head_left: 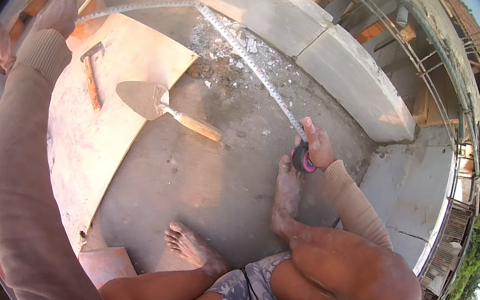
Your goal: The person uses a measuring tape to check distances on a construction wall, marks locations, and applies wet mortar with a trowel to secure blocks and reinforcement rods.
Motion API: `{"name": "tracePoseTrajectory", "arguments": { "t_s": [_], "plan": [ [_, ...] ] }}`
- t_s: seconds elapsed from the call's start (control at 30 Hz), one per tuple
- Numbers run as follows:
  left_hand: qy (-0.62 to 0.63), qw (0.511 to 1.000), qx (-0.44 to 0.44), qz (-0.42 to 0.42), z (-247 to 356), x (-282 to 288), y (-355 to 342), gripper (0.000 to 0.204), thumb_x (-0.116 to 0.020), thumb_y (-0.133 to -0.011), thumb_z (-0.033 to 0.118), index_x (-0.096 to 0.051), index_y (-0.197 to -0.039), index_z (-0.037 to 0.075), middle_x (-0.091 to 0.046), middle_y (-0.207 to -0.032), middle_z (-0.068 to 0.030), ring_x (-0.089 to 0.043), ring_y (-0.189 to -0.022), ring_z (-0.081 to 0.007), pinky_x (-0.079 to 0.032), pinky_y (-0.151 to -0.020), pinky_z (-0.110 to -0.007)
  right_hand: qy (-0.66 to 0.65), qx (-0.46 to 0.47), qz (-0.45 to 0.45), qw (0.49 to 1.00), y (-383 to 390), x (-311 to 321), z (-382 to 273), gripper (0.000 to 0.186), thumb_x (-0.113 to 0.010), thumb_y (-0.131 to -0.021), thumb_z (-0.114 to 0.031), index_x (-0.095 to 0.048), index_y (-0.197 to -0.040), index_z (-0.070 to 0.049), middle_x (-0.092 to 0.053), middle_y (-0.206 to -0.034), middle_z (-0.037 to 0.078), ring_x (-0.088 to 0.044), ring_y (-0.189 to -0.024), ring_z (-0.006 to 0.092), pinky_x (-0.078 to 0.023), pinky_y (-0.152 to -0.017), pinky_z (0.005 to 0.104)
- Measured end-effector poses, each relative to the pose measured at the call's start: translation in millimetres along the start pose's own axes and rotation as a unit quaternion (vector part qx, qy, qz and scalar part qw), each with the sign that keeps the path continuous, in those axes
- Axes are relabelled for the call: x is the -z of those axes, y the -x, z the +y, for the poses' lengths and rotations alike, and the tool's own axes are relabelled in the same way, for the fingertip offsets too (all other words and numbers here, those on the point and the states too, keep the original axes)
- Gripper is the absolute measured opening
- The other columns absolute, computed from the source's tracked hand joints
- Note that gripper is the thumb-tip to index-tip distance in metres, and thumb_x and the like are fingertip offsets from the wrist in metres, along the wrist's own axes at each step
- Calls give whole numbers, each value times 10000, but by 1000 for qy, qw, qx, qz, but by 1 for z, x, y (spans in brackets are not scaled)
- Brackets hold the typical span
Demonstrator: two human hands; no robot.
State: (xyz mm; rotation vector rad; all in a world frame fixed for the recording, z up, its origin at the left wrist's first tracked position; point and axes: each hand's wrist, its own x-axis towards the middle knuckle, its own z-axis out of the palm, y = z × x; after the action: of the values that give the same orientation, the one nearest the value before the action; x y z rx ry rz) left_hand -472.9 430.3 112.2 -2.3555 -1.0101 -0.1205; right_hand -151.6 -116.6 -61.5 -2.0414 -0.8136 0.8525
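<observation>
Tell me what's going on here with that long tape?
The person's right hand grips a black and pink tape measure. Its pale strip is out, sharply bent partway, and reaches the left hand, whose grip is hard to see. A hammer lies on the pale board, and a trowel lies across its edge.

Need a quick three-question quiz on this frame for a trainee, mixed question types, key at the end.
1. Where does the hammer lie? A) on the grey blocks; B) on the pale board; C) on the person's lap.

2. True or false: the wooden handle of the trowel reaches past the board's edge, over the grey floor.

3. Fill in: the black-and-pink tape measure is in the person's ___ hand.

Key: 1. B. 2. True. 3. Right: the right hand holds it, low in the picture near a bare foot.
</observation>
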Motion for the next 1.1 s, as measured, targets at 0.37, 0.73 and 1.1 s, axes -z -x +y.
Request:
{"name": "tracePoseTrajectory", "arguments": {
  "t_s": [0.37,0.73,1.1],
  "plan": [
    [-10,971,236,-22,-154,-12,128,243,-522,-991,207,-707,-1144,162,-700,-1135,-163,-685,-1085,-365,-524,-924,-502,230,140,-223,937,-40,-9,-90,761,-744,-835,-668,-678,-1245,-31,-693,-837,168,-682,-831,314,-526,-783,446],
    [19,963,263,-53,-198,-19,242,219,-531,-936,86,-731,-1014,130,-732,-987,-178,-710,-961,-378,-527,-903,-500,258,134,-482,827,-19,-80,-121,724,-780,-731,-221,-552,-1400,-65,-634,-843,156,-649,-829,307,-536,-775,420],
    [-24,945,320,-70,-220,9,288,209,-580,-886,38,-754,-941,141,-716,-940,-163,-697,-942,-333,-479,-957,-438,274,184,-541,774,-24,-111,-130,1083,-827,-741,-227,-233,-1638,-104,-619,-1245,240,-637,-1110,363,-511,-980,449]
  ]
}}
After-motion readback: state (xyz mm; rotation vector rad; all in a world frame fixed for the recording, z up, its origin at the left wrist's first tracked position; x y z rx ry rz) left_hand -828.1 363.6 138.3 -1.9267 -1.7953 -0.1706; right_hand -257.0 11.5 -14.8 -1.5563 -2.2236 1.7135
